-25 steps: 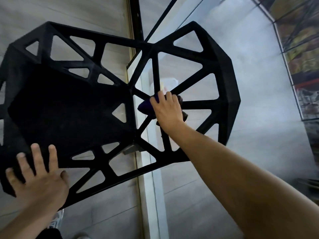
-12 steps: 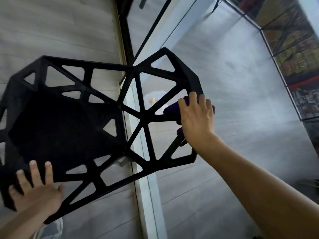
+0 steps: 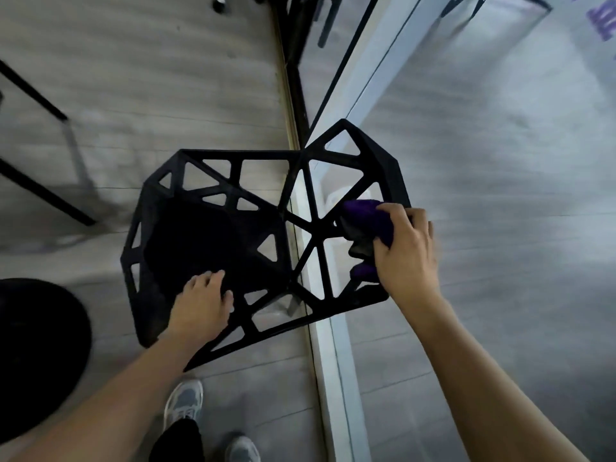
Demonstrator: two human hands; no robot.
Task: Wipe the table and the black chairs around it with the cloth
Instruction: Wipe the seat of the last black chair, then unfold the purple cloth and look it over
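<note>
A black chair (image 3: pixel 213 241) with a lattice of triangular openings fills the middle of the head view, seen from above. My right hand (image 3: pixel 405 255) grips a purple cloth (image 3: pixel 365 218) against the right side of the chair's backrest lattice. My left hand (image 3: pixel 203 303) rests on the near edge of the solid seat with its fingers slightly bent. Part of the cloth is hidden under my right hand.
A round black table edge (image 3: pixel 40 355) sits at lower left. Black furniture legs (image 3: pixel 43 105) stand at upper left and at the top. A glass wall with a white frame (image 3: pixel 333 361) runs right behind the chair. My shoes (image 3: pixel 185 400) are on the grey floor below.
The view has pulled back, so the chair looks smaller. My right hand slid the cloth from the middle of the backrest to its right edge. My left hand shifted right along the seat.
</note>
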